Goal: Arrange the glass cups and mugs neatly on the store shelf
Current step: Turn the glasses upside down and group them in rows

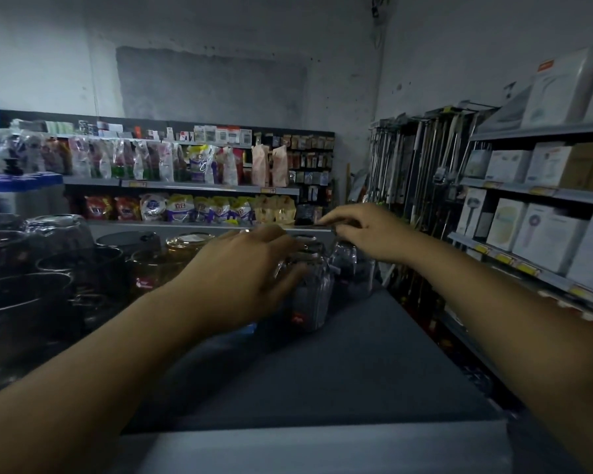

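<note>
The left hand (250,268) curls round a clear mug (310,299) standing upright toward the back of the dark shelf (356,354), while the right hand (367,234) hangs with bent fingers just above a smaller cup (344,256) beside it; motion blur hides whether it touches or pinches that cup. To do this well, I would keep the mug's base flat and slide it rather than lift it, then steady the cup from above so the two do not knock. They should line up with the amber glasses (185,244) to the left, clear of the shelf's edge.
</note>
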